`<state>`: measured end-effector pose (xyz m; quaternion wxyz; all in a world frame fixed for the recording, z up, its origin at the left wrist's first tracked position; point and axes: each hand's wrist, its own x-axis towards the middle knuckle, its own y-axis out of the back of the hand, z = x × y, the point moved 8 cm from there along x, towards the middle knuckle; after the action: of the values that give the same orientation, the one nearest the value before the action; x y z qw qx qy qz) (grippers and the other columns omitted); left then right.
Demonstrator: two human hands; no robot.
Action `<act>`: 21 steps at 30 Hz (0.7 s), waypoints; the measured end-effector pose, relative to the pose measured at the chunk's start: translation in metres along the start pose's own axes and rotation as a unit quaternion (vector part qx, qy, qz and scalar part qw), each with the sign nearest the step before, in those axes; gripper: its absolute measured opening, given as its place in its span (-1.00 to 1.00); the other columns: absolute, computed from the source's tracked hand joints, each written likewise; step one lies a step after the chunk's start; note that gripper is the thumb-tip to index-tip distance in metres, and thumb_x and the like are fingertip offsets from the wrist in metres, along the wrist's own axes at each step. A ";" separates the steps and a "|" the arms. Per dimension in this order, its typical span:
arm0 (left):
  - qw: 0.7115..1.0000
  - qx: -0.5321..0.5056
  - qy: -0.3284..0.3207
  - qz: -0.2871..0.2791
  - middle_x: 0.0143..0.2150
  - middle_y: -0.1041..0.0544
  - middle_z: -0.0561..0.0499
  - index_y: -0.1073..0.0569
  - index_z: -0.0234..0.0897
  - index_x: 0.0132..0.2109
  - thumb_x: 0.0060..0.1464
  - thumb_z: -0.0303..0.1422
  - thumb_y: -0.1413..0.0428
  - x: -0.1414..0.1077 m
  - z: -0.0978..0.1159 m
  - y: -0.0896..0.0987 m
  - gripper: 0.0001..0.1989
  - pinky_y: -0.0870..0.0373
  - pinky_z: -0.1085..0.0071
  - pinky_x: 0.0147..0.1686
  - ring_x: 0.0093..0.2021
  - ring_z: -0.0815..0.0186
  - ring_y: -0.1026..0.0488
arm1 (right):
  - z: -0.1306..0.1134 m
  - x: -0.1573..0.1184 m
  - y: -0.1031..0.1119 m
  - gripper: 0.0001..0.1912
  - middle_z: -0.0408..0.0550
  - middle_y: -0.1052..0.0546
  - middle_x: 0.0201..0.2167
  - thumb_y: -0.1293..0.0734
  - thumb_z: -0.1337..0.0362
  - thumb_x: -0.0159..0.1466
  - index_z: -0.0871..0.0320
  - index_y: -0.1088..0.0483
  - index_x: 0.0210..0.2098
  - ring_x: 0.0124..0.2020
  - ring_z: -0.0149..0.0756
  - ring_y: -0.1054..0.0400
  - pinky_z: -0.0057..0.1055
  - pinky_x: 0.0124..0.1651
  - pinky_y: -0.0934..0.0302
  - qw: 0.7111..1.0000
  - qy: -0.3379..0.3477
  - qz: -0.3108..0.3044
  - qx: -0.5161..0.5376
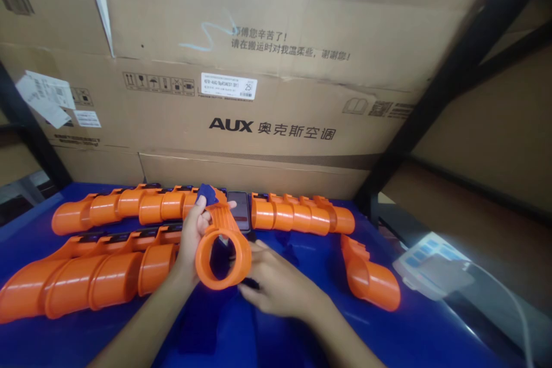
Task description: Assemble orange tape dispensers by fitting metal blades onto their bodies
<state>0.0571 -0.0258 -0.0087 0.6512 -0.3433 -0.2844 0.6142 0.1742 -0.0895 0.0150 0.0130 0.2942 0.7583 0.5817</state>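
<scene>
My left hand (194, 236) is closed around an orange plastic part (224, 217), which has a wide round ring at its lower end and a ribbed arm above. A dark blue piece (207, 192) sits at the top of that arm, under my left thumb. Just right of the ring is my right hand (282, 282), its thumb apart from the other fingers. Some of its fingertips are hidden behind the ring, so I cannot tell whether they touch it. Through the ring shows dark blue.
Similar orange parts stand in rows at back left (129, 204), front left (77, 279) and back right (293, 215). One lies alone (373, 282) at right. A phone (239, 210) lies behind my hands on the blue tabletop (310, 253). Cardboard (276, 167) closes the back; a white-and-blue device (433, 264) with a cable is at right.
</scene>
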 end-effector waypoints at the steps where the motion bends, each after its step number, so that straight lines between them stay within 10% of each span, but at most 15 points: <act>1: 1.000 0.003 0.007 0.000 -0.68 -0.38 0.17 -0.60 -0.42 -0.06 0.08 -0.08 -0.28 0.000 -0.002 0.000 -0.54 -0.45 0.45 -0.44 -0.62 0.37 -0.43 | 0.004 -0.002 0.004 -0.79 -0.06 -0.61 -0.15 -0.35 0.47 0.23 0.07 -0.51 -0.21 -0.05 -0.16 -0.43 -0.23 0.02 -0.31 1.000 -0.013 0.003 0.001; 12: 0.990 0.111 -0.069 0.051 -0.39 -0.64 -0.02 -0.61 -0.30 -0.12 -0.05 0.00 -0.34 0.009 -0.012 0.013 -0.51 -0.53 0.28 -0.22 -0.29 0.11 -0.63 | 0.048 -0.036 0.062 -0.61 -0.01 -0.61 -0.11 -0.27 0.55 0.20 0.06 -0.49 -0.07 -0.06 -0.11 -0.46 -0.12 0.03 -0.34 0.948 -0.123 0.293 -0.009; 21: 0.985 0.156 -0.061 0.035 -0.33 -0.67 -0.08 -0.63 -0.32 -0.11 -0.06 0.01 -0.34 0.015 -0.025 0.016 -0.49 -0.54 0.25 -0.20 -0.26 0.07 -0.63 | 0.062 -0.039 0.059 -0.72 -0.03 -0.63 -0.03 -0.32 0.31 0.36 -0.03 -0.53 0.03 -0.03 -0.13 -0.50 -0.14 0.09 -0.33 0.897 -0.179 0.347 0.206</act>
<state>0.0686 -0.0130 -0.0378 0.6561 -0.2089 -0.2122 0.6935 0.2542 -0.0448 0.0345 -0.1147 0.6342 0.6954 0.3178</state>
